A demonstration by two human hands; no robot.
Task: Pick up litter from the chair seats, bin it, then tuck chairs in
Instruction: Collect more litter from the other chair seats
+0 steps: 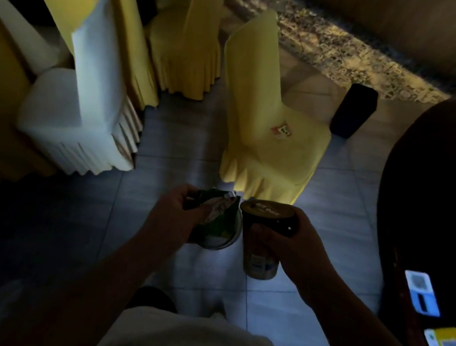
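Note:
My left hand (175,214) grips a green crumpled wrapper (218,209) together with a round cup or tin (218,236) underneath it. My right hand (289,240) holds a dark lidded paper cup (262,240) upright by its upper wall. Both are held over the tiled floor in front of me. Ahead stands a yellow-covered chair (265,112), turned away from the table, with a small red-and-white wrapper (281,129) lying on its seat. A black bin (353,111) stands on the floor just right of that chair.
A dark round table (442,192) curves along the right, with two QR-code cards (422,292) on its edge. More covered chairs stand at the left (95,88) and back (188,44). A patterned carpet (335,39) lies beyond the tiles.

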